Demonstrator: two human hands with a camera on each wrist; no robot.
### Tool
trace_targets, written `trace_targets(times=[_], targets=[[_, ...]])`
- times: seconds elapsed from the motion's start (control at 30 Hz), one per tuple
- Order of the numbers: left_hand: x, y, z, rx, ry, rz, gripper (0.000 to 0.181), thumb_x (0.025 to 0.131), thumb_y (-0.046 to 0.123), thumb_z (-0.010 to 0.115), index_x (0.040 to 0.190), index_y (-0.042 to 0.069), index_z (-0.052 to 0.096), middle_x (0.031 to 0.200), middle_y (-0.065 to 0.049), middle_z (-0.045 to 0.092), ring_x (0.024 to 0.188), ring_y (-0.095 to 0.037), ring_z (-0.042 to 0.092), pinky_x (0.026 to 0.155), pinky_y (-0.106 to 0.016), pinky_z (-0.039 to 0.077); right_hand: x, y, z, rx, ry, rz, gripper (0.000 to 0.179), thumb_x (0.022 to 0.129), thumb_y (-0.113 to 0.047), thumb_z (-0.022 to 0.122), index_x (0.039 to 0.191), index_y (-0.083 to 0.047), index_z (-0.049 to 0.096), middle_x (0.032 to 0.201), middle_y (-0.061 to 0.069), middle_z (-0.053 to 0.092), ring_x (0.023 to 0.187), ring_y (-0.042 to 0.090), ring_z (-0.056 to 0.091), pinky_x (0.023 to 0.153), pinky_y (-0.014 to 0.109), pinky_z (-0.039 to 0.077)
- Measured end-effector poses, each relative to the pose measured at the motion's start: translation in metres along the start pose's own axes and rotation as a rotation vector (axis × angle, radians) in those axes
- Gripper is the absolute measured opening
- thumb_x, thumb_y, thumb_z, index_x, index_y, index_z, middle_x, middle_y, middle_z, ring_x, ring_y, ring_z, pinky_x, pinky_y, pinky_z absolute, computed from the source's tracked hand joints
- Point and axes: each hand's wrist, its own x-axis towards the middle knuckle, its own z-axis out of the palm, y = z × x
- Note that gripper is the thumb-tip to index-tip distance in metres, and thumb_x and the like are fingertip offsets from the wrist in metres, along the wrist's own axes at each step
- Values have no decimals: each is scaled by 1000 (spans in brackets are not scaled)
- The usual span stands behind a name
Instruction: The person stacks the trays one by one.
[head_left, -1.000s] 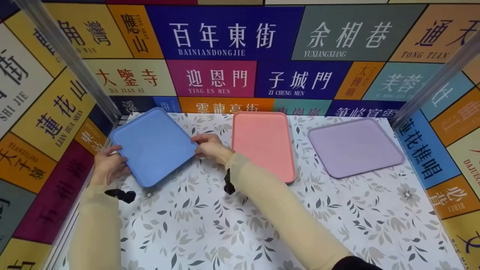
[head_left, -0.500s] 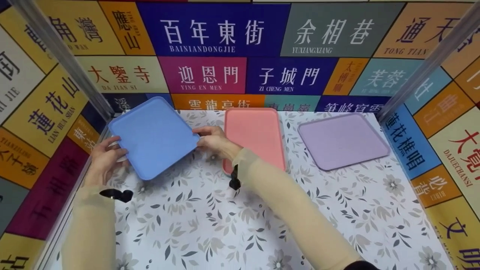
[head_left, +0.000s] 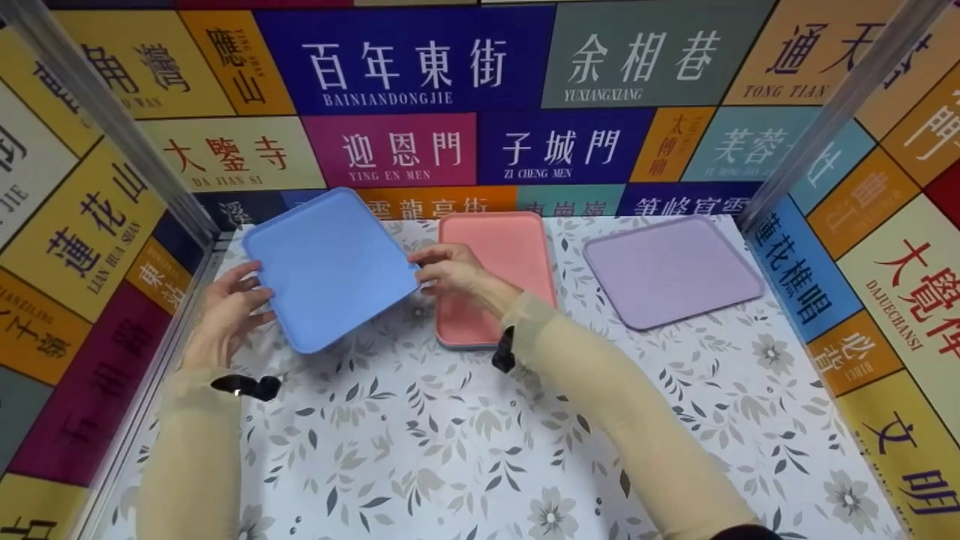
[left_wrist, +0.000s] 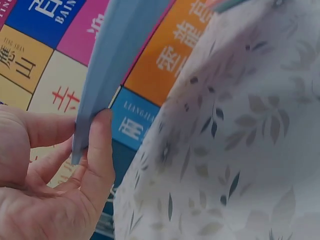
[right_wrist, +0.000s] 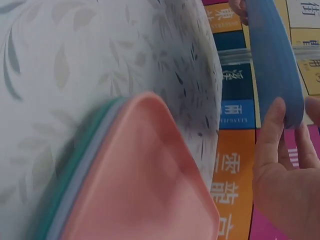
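A blue tray (head_left: 330, 270) is held up over the left part of the table, tilted. My left hand (head_left: 229, 311) pinches its left edge; in the left wrist view the thumb and fingers (left_wrist: 101, 145) lie on both faces of the tray (left_wrist: 117, 60). At the opposite edge, my right hand (head_left: 457, 271) pinches the tray near a corner and overlaps the pink tray (head_left: 499, 240) in the head view. The right wrist view has the pink tray (right_wrist: 150, 175) topping a small stack, with a pale blue-grey edge and a green tray (right_wrist: 75, 167) beneath it.
A purple tray (head_left: 675, 274) lies turned at an angle on the right side of the table (head_left: 420, 450), which has a leaf-patterned cover. Panels with printed signs (head_left: 405, 60) enclose the back and sides. Clear corner posts (head_left: 112, 120) rise at both back corners.
Both hands have raised the blue tray off the left side and shifted it right, towards the pink stack. The view has also moved a little, while the other trays stay put.
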Motion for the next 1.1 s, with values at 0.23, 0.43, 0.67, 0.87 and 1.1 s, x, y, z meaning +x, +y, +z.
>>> trace_targets(times=[0.23, 0.43, 0.67, 0.87, 1.1], targets=[[-2, 4, 16, -19, -68, 21, 75, 107, -4, 62, 175, 15, 38, 133, 2, 57, 101, -8, 71, 80, -27, 66, -2, -9, -21, 16, -48, -1, 39, 100, 5, 73, 139, 1, 75, 109, -5, 77, 87, 13, 72, 87, 32, 64], [-1, 4, 34, 35, -126, 36, 74, 107, -4, 63, 174, 15, 40, 135, 0, 57, 105, -10, 71, 81, -29, 66, -2, -14, -34, 7, -50, -4, 44, 99, 7, 72, 142, 0, 73, 114, -5, 78, 99, 13, 73, 91, 29, 64], [1, 6, 54, 97, -168, 34, 76, 106, -2, 64, 176, 16, 38, 145, -3, 57, 110, -11, 70, 84, -30, 65, -6, -18, -52, 14, -70, -9, 61, 95, 14, 68, 154, -1, 66, 139, 13, 78, 106, 16, 75, 88, 29, 67], [5, 6, 69, 141, -174, 35, 77, 105, -3, 63, 176, 16, 38, 154, -10, 54, 111, -13, 69, 82, -30, 64, -13, -16, -68, 2, -102, 3, 69, 93, 19, 66, 159, 1, 60, 134, 13, 76, 105, 16, 75, 86, 27, 68], [12, 6, 91, 134, -203, 46, 75, 105, -4, 61, 174, 14, 40, 149, -9, 54, 104, -10, 69, 75, -28, 63, -24, -13, -85, -42, -59, 6, 72, 89, 21, 66, 158, -2, 62, 131, 8, 73, 111, 17, 73, 89, 26, 69]])
